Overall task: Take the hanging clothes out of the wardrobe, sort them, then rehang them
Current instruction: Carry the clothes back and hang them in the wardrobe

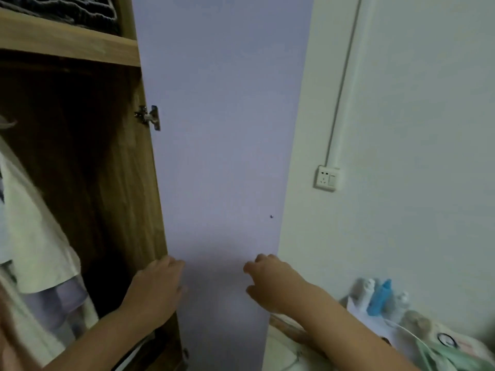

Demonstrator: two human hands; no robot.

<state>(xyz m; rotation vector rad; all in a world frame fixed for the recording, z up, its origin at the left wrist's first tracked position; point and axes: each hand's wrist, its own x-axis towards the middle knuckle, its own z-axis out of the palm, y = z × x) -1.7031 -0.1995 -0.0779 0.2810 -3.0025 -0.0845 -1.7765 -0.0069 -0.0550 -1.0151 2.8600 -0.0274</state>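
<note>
We see the wall (401, 129) filling the right half, pale and plain, with a cable duct (345, 76) running down it to a socket (327, 178). Next in size, the wardrobe (93, 170), wood-grain, open on the left; its door (222, 129), pale lilac on the inner face, swung out toward us and standing edge-on to the wall. A shelf (67, 41) crosses the wardrobe top with dark folded knitwear (67, 9) lying on it. The clothes (32, 223) hang inside at far left: a cream garment in front, a pale lilac piece showing below its hem; still in the wardrobe, neither hand on them. Both forearms reach up from the bottom edge. Left hand (156, 287) is at the hinge-side edge of the door, fingers loosely bent, held on or just off the panel; blurred, so we can't tell contact, and it grasps nothing. Right hand (270, 279) is near the door's free edge, fingers loosely curled toward the panel, nothing held. Lower right: a cluttered surface (401, 341) with a blue bottle (380, 298) among pale bottles against the wall. Hinge (148, 117), metal, sits on the door's left edge at mid height. A small screw head (271, 216) shows near the free edge.
</note>
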